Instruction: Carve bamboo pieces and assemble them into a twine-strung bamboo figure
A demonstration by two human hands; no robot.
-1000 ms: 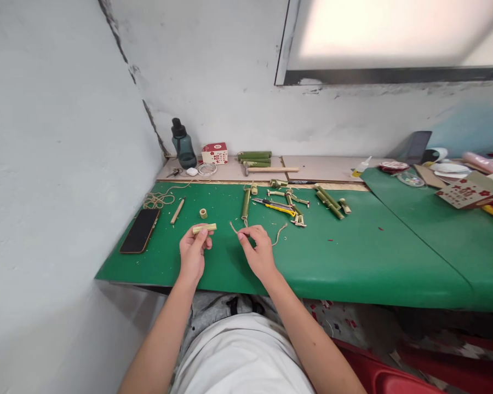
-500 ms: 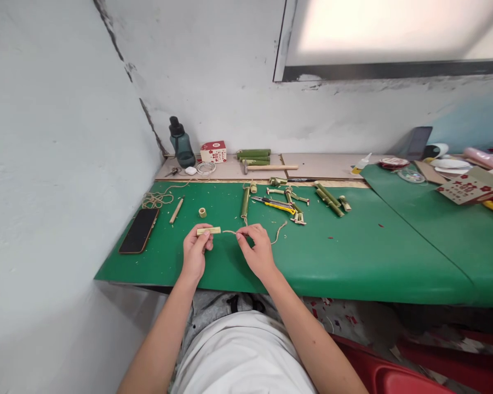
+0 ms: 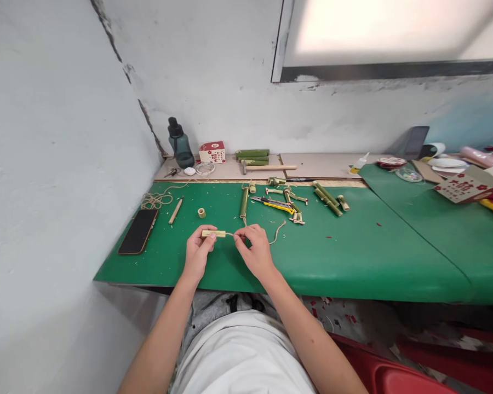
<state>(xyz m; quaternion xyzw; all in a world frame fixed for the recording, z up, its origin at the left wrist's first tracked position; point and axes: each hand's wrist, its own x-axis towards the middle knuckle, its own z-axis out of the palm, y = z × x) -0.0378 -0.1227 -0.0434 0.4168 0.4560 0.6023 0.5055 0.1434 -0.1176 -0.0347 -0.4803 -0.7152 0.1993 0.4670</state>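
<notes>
- L hand [image 3: 198, 249] wrapped round a pale bamboo piece [image 3: 213, 234], approx. level above the green tabletop [image 3: 370, 257]; R end left jutting past the thumb, prob. so it could be got at.
- And opposite, R hand [image 3: 254, 247]: cord [image 3: 230, 235] pinched betw. thumb & fingertips, only a short bit left free, presumably to keep it stiff. Tip was brought right up to the piece's R end; whether inside, couldn't be told.
- Just beyond, a green bamboo tube [image 3: 244, 203] was laid lengthwise, cord showing at its near end; a loose cord tail [image 3: 277, 231] was seen R of the hand.
- Small bamboo ring [image 3: 201, 213] stood near L hand, within easy reach.
- Yellow cutter [image 3: 273, 204] was set down by jointed bamboo bits [image 3: 287, 192], handy for R hand, apparently.
- Further L: pointed stick [image 3: 176, 211], phone [image 3: 138, 232], cord heap [image 3: 156, 200], all parked clear of the work, it seemed.
- At the back, hammer [image 3: 269, 167] & glue bottle [image 3: 358, 164] were kept on the board strip [image 3: 320, 164], likely as not needed just then.
</notes>
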